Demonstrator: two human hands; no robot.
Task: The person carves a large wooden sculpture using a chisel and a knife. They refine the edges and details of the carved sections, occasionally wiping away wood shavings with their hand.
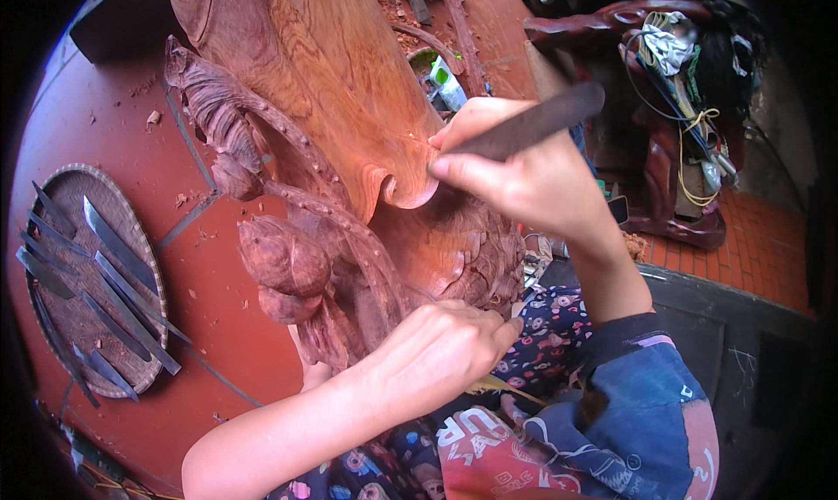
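A large reddish-brown wood carving [323, 72] leans in front of me, with smooth grain above and a curled, wavy edge lower down. My right hand [515, 168] is closed around a dark flat carving blade [546, 123]. The blade slants from upper right down to the carving's curled edge, and its working tip is mostly hidden by my fingers. Against the carving's lower end lies my left hand [458, 343], its fingers curled in; whatever they grip is hidden. Carved buds [284, 255] and a beaded stem [345, 216] stand out on the carving's left side.
On the red tiled floor [209, 299] at left sits a round woven tray [161, 238] with several flat metal blades [122, 229]. A glossy dark red wooden furniture piece [663, 168] with cords and bags stands at right. Wood shavings [183, 199] are scattered about.
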